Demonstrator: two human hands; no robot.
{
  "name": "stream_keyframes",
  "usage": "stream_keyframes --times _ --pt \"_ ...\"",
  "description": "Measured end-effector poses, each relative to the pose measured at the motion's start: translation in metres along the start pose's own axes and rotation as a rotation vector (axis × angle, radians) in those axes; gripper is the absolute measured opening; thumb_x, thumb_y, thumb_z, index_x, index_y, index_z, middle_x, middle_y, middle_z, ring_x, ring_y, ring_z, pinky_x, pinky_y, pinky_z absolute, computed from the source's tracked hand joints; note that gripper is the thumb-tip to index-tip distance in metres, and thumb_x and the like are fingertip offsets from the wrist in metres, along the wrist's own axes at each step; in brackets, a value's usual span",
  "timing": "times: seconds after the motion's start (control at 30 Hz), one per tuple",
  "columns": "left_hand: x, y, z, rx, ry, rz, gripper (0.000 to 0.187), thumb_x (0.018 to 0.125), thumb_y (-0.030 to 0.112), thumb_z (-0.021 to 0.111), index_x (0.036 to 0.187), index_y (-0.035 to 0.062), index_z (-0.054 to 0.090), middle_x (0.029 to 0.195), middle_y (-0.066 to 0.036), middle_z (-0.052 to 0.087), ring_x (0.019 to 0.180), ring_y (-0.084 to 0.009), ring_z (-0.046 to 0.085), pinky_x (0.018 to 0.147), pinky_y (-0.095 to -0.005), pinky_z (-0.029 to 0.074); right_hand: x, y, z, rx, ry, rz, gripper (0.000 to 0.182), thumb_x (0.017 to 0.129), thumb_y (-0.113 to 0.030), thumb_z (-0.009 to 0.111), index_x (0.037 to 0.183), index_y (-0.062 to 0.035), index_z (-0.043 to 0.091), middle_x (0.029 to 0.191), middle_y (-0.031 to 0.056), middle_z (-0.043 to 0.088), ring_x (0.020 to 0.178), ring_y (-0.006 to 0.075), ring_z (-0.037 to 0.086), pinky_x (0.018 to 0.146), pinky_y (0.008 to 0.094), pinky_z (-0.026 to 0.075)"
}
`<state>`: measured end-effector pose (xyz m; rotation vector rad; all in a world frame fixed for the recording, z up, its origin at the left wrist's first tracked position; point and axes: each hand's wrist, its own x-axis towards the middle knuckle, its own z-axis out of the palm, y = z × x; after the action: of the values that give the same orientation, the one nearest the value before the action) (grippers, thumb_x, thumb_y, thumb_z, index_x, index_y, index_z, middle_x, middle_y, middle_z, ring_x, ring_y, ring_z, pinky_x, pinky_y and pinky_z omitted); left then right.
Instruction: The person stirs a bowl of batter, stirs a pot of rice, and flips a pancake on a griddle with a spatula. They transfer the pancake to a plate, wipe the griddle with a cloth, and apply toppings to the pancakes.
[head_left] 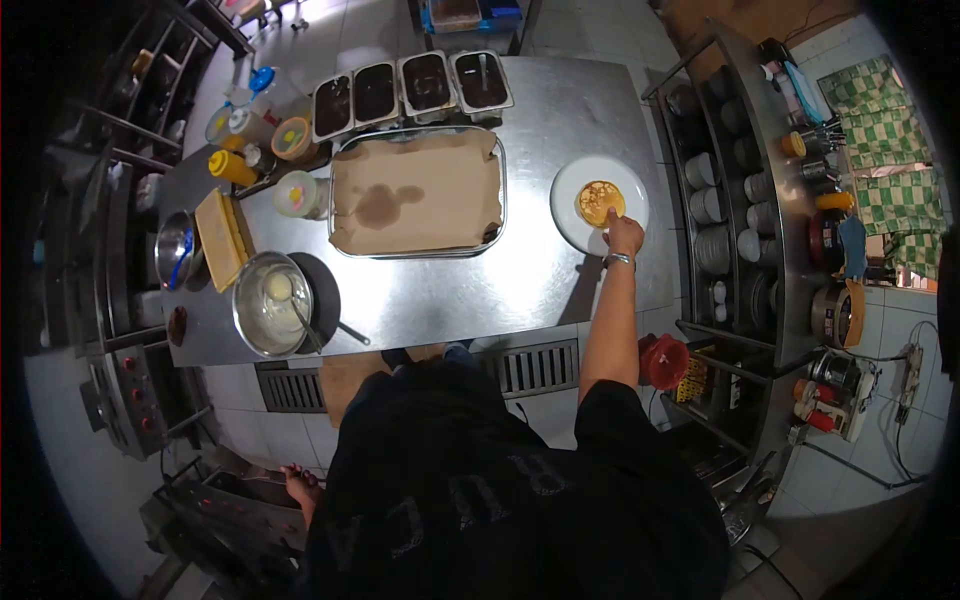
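Observation:
A round, browned pancake (599, 203) lies on a white plate (567, 230) toward the right of the steel table. My right hand (625, 236) reaches over the plate's near rim, its fingers closed at the pancake's lower right edge. Low on the left, away from the table, my left hand (301, 487) is wrapped around the handle of a metal spatula (243, 470). The spatula's blade extends left over the cooking equipment and is dim.
On the steel table (440, 300) stand a paper-lined tray (430, 200), several dark-filled metal pans (428, 83), a mixing bowl (250, 325) with a ladle, a yellow-lidded container (222, 240) and a yellow bottle (232, 167). A dish-filled shelf (740, 200) borders the right.

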<state>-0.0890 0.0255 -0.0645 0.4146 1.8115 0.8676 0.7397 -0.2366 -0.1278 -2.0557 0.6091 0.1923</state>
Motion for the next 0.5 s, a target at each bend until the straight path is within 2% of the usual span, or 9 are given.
stream_keyframes --times 0.1,0.23,0.3,0.43,0.5 --pt "-0.001 -0.003 -0.01 -0.102 -0.065 -0.078 0.034 0.095 0.047 0.044 0.08 0.0161 0.045 0.066 0.003 0.042 0.048 -0.0114 0.037 0.038 -0.0245 0.025 -0.004 -0.004 -0.002 0.05 -0.004 0.015 0.046 0.073 -0.03 0.078 0.097 0.0056 0.062 0.08 0.0167 0.065 0.056 0.0202 0.063 0.047 0.029 0.052" --pt "-0.004 -0.004 -0.013 -0.096 -0.05 -0.079 0.034 0.095 0.047 0.042 0.08 0.0168 0.045 0.065 0.003 0.042 0.048 -0.0118 0.037 0.037 -0.0251 0.025 0.003 -0.002 -0.003 0.013 -0.015 -0.022 0.046 0.073 -0.031 0.078 0.095 0.0063 0.062 0.08 0.0162 0.064 0.055 0.0198 0.061 0.047 0.0277 0.053" --pt "-0.006 -0.005 -0.013 -0.065 -0.04 -0.068 0.033 0.095 0.047 0.042 0.081 0.017 0.045 0.066 0.003 0.042 0.048 -0.0117 0.038 0.037 -0.025 0.026 -0.001 -0.009 -0.007 0.058 -0.068 0.049 0.044 0.075 -0.03 0.076 0.095 0.0071 0.062 0.083 0.0162 0.064 0.059 0.0196 0.061 0.047 0.027 0.053" --pt "-0.006 -0.008 -0.017 -0.024 -0.065 -0.051 0.032 0.095 0.047 0.042 0.081 0.0173 0.045 0.066 0.004 0.043 0.05 -0.0115 0.039 0.038 -0.0249 0.027 -0.024 -0.03 -0.011 0.16 -0.106 0.195 0.042 0.078 -0.028 0.074 0.098 0.0071 0.062 0.096 0.0133 0.062 0.08 0.0206 0.061 0.053 0.0282 0.054" --pt "-0.01 -0.009 -0.015 -0.031 -0.049 -0.047 0.033 0.095 0.047 0.041 0.082 0.0177 0.045 0.067 0.004 0.043 0.05 -0.0116 0.039 0.038 -0.0253 0.028 -0.025 -0.033 -0.013 0.111 -0.127 0.167 0.041 0.078 -0.027 0.074 0.097 0.0072 0.063 0.095 0.0138 0.062 0.076 0.0202 0.062 0.053 0.0289 0.054"
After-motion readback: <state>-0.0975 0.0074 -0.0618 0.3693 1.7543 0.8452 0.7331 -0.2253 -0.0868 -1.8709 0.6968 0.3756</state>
